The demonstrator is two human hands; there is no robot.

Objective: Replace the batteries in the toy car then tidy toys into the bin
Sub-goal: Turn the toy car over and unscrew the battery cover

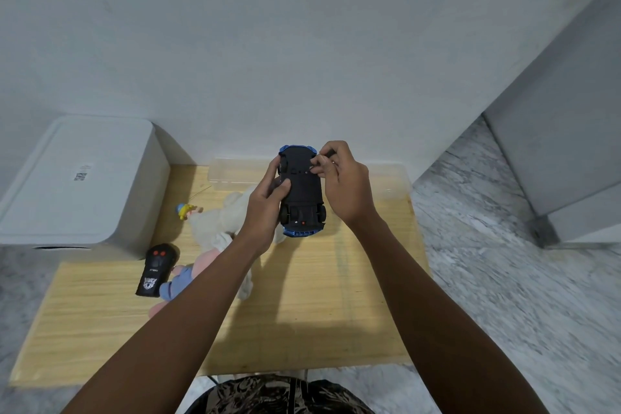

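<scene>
Wooden table (319, 312) butts wall; grey lidded box (80, 178) at left rear edge, clear plastic bin (228, 175) at rear. Toy car (301, 191) held upside down above table, black underside up. Left hand (265, 208) grips car's side, thumb on chassis. Right hand (339, 181) pinches small dark item at underside; item too small to identify. Plush toys (221, 225) partly hidden behind left forearm. Black remote (157, 269) near left edge, small yellow-blue figure (184, 209) beside box.
</scene>
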